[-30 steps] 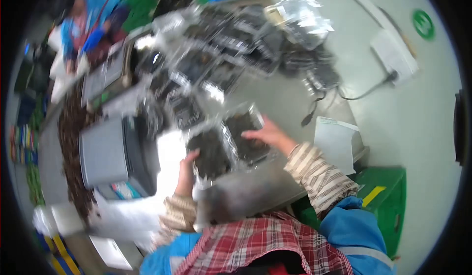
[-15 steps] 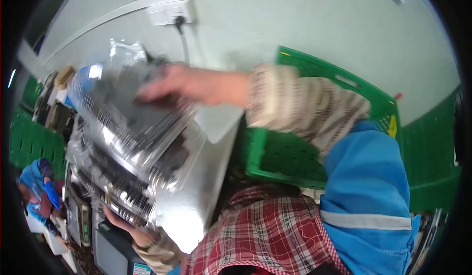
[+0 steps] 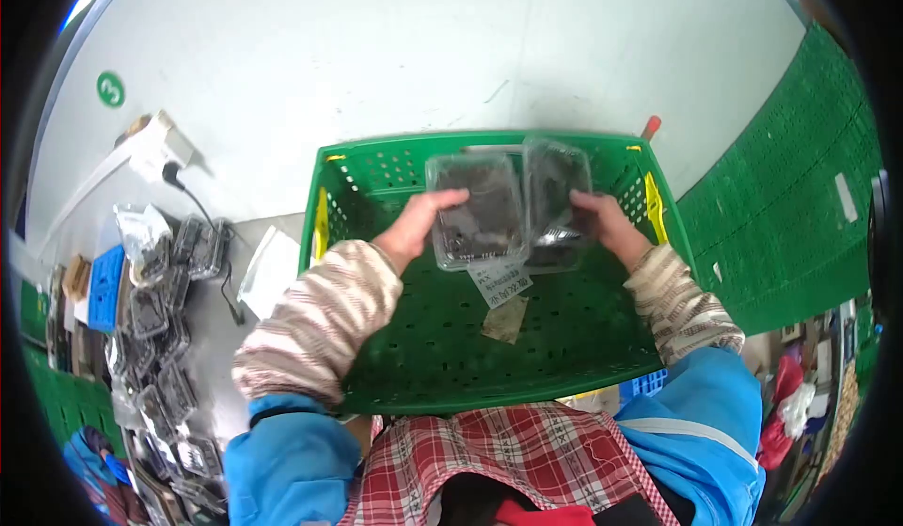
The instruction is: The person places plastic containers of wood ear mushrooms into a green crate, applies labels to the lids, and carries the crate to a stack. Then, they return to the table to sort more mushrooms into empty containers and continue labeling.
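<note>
Both of my hands are inside a green plastic crate (image 3: 414,361) on the floor in front of me. My left hand (image 3: 414,227) grips a clear plastic clamshell box (image 3: 475,210) filled with dark material, with a white label hanging under it. My right hand (image 3: 609,228) holds a second clear clamshell box (image 3: 557,185) of the same dark stuff, pressed against the first one. Both boxes hover over the far half of the crate, above its perforated bottom. A small brownish scrap (image 3: 506,319) lies on the crate floor below them.
At the left, a grey worktable (image 3: 207,338) carries several more filled clamshell boxes (image 3: 150,319) and a white sheet (image 3: 266,272). A wall socket with a black cable (image 3: 160,154) sits on the pale floor. More green crates (image 3: 800,187) stand at the right.
I have turned from the worktable to the green crate. The two clamshell boxes picked up off the table are now held low inside the crate, one in each hand.
</note>
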Tool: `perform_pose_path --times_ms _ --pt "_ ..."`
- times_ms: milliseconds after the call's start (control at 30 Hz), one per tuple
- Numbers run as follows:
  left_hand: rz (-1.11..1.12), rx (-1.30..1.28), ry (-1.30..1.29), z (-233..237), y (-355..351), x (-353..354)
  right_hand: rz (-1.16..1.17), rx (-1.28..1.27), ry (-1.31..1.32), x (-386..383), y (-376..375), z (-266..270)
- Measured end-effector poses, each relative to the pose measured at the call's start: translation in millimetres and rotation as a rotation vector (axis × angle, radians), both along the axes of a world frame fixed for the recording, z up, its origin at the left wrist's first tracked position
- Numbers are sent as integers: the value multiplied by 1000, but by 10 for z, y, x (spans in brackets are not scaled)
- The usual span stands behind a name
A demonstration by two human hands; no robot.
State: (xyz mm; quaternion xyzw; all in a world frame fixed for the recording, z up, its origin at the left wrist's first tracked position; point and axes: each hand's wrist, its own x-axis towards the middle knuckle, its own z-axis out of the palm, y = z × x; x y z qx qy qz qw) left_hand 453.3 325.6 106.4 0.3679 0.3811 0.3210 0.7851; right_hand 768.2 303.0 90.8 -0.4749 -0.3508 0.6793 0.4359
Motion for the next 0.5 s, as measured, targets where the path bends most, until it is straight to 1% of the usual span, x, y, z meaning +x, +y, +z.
perform_pose_path --times_ms 67,100,167,200,233,267,333,367,400,433,467,500 --pt "100 62 313 -445 54 159 -122 -8 -374 85 46 -514" --pt "197 -78 177 -597 53 151 -137 -25 -350 118 40 -525" --pt "164 -95 188 -709 187 13 -114 -39 -492 260 136 -313" --pt "155 -113 161 -749 187 -99 -118 42 -369 359 152 -194" --pt "125 -165 126 -570 204 -208 -124 -27 -308 413 128 10" --pt "126 -117 199 -481 261 -382 -181 2 -239 487 135 19" --pt "140 -206 238 -460 364 -740 -211 -14 -220 660 175 -64" --pt "160 -206 222 -482 336 -818 -191 -8 -233 824 212 -185" --pt "225 -161 399 -518 317 -880 -139 -94 -328 1012 259 -360" --pt "290 -117 577 -585 308 -949 -92 -180 -424 1013 273 -346" --pt "336 -67 510 -802 336 -1054 -82 -167 -434 1018 276 -336" --pt "345 15 772 -751 334 -1044 -160 -156 -514 939 224 -242"
